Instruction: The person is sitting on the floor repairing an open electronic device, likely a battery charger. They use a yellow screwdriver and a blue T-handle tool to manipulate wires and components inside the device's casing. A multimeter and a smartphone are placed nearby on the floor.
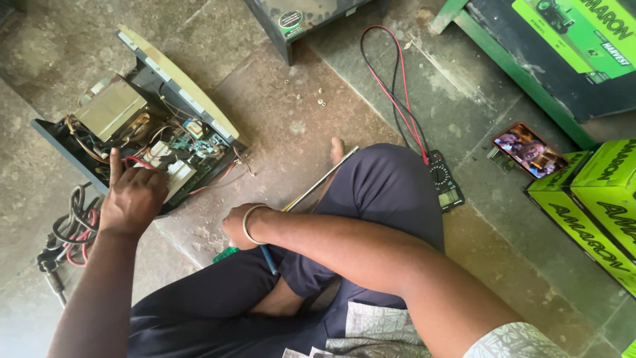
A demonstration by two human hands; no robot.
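An opened electronic unit (142, 126) lies on the stone floor at the left, showing a transformer, circuit boards and wires. My left hand (132, 195) rests on its near edge, with the index finger raised against the red wires. Near my crossed legs, my right hand (240, 227), wearing a metal bangle, is closed around a long thin tool (321, 180) that has a metal shaft and a blue handle end. The shaft points away toward my foot.
A multimeter (445, 180) with red and black leads lies by my right knee. A phone (529, 149) with a lit screen stands at the right beside green boxes (596, 199). Cables (73, 225) are bundled at the left. Small screws (311, 93) dot the floor.
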